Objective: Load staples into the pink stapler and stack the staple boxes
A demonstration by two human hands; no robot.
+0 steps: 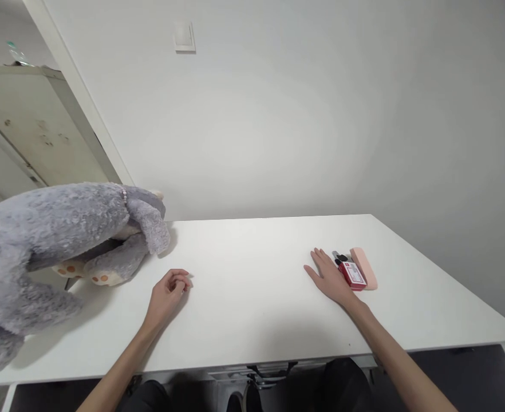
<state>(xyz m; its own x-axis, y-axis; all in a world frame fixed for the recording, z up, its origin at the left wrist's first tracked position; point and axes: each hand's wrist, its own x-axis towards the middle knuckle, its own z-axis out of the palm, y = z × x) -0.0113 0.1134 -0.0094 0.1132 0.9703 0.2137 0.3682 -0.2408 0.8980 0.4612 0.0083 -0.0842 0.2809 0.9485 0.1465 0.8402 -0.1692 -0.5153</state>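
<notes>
Red/white box (pixel 354 277) lies just R of R hand (pixel 327 277); pink oblong item (pixel 365 268) & small dark items (pixel 341 258) beside it. R hand flat, fingers spread; L hand (pixel 170 285) half-curled, can't tell if pinched shut. Wide gap btwn hands; white tbl's (pixel 244 274) near edge under forearms (pixel 127 352). Grey plush (pixel 72 220) at L, pale wall (pixel 278 126) behind.

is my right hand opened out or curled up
Opened out: your right hand has its fingers extended and thumb apart, beside the red-and-white box.
</notes>
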